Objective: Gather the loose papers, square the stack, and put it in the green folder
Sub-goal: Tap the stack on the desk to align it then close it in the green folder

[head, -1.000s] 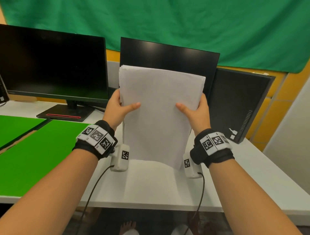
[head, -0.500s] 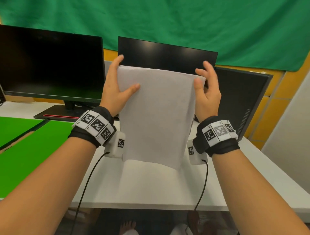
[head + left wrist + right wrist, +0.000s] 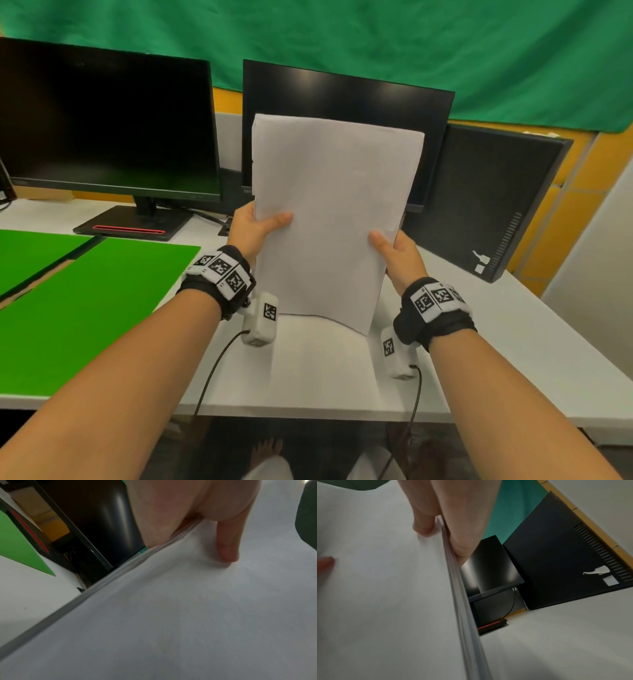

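A stack of white papers (image 3: pixel 329 219) stands upright in front of me, its lower edge at the white desk (image 3: pixel 308 370). My left hand (image 3: pixel 255 228) grips the stack's left edge, thumb on the front sheet. My right hand (image 3: pixel 394 250) grips the right edge the same way. In the left wrist view the thumb lies on the paper stack (image 3: pixel 171 615). The right wrist view shows the sheet edges of the paper stack (image 3: pixel 462 601) pinched between thumb and fingers. The green folder (image 3: pixel 78 308) lies open and flat on the desk to the left.
Two black monitors (image 3: pixel 102 120) (image 3: pixel 346 99) stand at the back of the desk, and a black computer case (image 3: pixel 486 202) stands at the back right. A green cloth (image 3: pixel 376 41) hangs behind. Cables trail from both wrists over the desk's front edge.
Both hands have slid down from the stack's top corners to its lower sides. The stack stays upright, and its top edge looks more even than a second ago.
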The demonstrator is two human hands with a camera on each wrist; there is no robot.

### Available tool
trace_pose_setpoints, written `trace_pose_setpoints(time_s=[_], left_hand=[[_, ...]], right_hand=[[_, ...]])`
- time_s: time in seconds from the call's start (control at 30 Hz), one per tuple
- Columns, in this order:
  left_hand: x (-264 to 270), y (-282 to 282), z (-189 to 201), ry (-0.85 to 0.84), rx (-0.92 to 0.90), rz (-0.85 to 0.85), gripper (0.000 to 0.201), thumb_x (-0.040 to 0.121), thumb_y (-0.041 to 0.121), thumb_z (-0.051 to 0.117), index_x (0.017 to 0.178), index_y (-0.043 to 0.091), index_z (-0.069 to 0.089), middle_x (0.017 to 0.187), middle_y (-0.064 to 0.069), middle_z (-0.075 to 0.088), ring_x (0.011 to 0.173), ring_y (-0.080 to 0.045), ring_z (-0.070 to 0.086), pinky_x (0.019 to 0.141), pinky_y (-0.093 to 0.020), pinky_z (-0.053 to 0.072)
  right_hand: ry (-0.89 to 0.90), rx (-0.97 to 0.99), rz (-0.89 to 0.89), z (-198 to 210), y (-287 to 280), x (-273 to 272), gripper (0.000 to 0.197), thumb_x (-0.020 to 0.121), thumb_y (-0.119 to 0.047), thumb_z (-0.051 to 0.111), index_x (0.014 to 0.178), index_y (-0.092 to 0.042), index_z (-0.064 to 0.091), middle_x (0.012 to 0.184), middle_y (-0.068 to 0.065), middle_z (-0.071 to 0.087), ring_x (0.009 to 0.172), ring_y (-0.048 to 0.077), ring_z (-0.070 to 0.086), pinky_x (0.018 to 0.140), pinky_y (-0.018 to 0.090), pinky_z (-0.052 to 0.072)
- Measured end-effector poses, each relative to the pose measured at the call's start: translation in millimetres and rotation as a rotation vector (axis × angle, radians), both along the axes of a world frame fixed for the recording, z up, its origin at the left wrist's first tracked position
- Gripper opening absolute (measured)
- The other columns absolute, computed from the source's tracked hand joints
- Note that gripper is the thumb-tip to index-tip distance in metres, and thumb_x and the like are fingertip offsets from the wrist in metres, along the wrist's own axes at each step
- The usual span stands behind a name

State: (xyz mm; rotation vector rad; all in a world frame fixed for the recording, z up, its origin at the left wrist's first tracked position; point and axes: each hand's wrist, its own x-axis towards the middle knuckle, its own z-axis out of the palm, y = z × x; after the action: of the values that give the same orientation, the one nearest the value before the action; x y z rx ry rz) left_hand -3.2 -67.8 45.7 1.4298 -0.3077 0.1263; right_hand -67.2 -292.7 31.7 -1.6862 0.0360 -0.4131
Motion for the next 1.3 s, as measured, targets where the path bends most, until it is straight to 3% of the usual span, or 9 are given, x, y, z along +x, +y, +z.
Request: trace_pose_setpoints(time_s=[0.13, 0.27, 0.43, 0.53, 0.7, 0.83, 0.93, 1.2, 1.3], left_hand=[[0, 4, -18, 0.058, 0.07, 0.018, 0.051, 0.076, 0.01, 0.071, 0.124, 0.007, 0.054, 0.122, -0.012, 0.062, 0.11, -0.03, 0.06, 0.097, -0.05, 0.048], [-4, 5, -21, 0.056, 0.009, 0.042, 0.043, 0.078, 0.007, 0.068, 0.12, 0.006, 0.057, 0.102, -0.005, 0.066, 0.091, -0.021, 0.064, 0.089, -0.044, 0.053], [0, 18, -2, 0.037, -0.093, 0.104, 0.042, 0.078, 0.009, 0.069, 0.119, 0.005, 0.058, 0.097, 0.001, 0.066, 0.088, -0.017, 0.064, 0.078, -0.032, 0.054], [5, 38, 8, 0.038, 0.002, 0.083, 0.048, 0.081, 0.016, 0.067, 0.125, 0.004, 0.054, 0.11, -0.007, 0.066, 0.099, -0.025, 0.064, 0.085, -0.039, 0.053], [6, 97, -17, 0.273, 0.511, 0.15, 0.064, 0.093, 0.049, 0.037, 0.144, 0.01, 0.031, 0.152, -0.013, 0.035, 0.136, -0.03, 0.038, 0.11, -0.043, 0.028], [5, 151, -72, 0.575, 1.362, 0.158, 0.08, 0.09, 0.057, 0.037, 0.147, 0.002, 0.024, 0.157, -0.017, 0.02, 0.144, -0.03, 0.026, 0.116, -0.036, 0.021], [2, 164, -92, 0.702, 1.604, 0.056, 0.096, 0.078, 0.077, 0.031, 0.148, 0.011, 0.024, 0.158, -0.012, 0.02, 0.144, -0.027, 0.025, 0.117, -0.04, 0.021], [-56, 32, -76, 0.431, 1.382, -0.296, 0.063, 0.099, 0.043, 0.023, 0.15, 0.008, 0.009, 0.16, -0.013, 0.011, 0.147, -0.026, 0.016, 0.118, -0.032, 0.012], [-58, 5, -75, 0.394, 1.219, -0.253, 0.058, 0.101, 0.032, 0.025, 0.15, 0.008, 0.007, 0.16, -0.014, 0.005, 0.148, -0.025, 0.013, 0.119, -0.031, 0.012]], right_hand=[[0.139, -0.103, 0.084, -16, -6, 0, 0.019, 0.091, -0.015, 0.054, 0.109, -0.022, 0.053, 0.113, 0.006, 0.061, 0.104, 0.028, 0.06, 0.092, 0.044, 0.05], [0.237, -0.101, 0.137, -21, -7, 0, 0.036, 0.089, -0.01, 0.058, 0.124, -0.01, 0.05, 0.12, 0.011, 0.061, 0.104, 0.029, 0.06, 0.087, 0.042, 0.051], [0.239, -0.106, 0.131, -23, 4, 0, 0.026, 0.088, -0.02, 0.06, 0.114, -0.018, 0.054, 0.116, 0.009, 0.064, 0.105, 0.03, 0.063, 0.093, 0.046, 0.051], [0.199, -0.132, 0.101, -22, 14, 2, 0.02, 0.09, -0.021, 0.058, 0.109, -0.022, 0.055, 0.113, 0.008, 0.064, 0.104, 0.03, 0.063, 0.096, 0.046, 0.049], [0.171, -0.127, 0.003, -25, 22, 5, 0.034, 0.09, -0.021, 0.058, 0.122, -0.009, 0.056, 0.118, 0.015, 0.065, 0.107, 0.034, 0.061, 0.099, 0.05, 0.047], [0.169, -0.081, -0.019, -24, 31, 8, 0.037, 0.089, -0.02, 0.058, 0.124, -0.008, 0.054, 0.121, 0.016, 0.062, 0.109, 0.035, 0.06, 0.1, 0.05, 0.046], [0.159, -0.021, -0.041, -20, 36, 13, 0.04, 0.089, -0.018, 0.058, 0.127, -0.005, 0.052, 0.124, 0.017, 0.061, 0.111, 0.035, 0.059, 0.101, 0.049, 0.045], [0.13, 0.062, -0.177, -17, 17, 10, 0.043, 0.089, -0.014, 0.059, 0.129, -0.003, 0.051, 0.118, 0.01, 0.061, 0.105, 0.03, 0.059, 0.1, 0.044, 0.046], [0.162, 0.063, -0.215, -18, 8, 5, 0.047, 0.088, -0.016, 0.06, 0.132, -0.004, 0.048, 0.127, 0.014, 0.059, 0.109, 0.032, 0.058, 0.099, 0.044, 0.046]])
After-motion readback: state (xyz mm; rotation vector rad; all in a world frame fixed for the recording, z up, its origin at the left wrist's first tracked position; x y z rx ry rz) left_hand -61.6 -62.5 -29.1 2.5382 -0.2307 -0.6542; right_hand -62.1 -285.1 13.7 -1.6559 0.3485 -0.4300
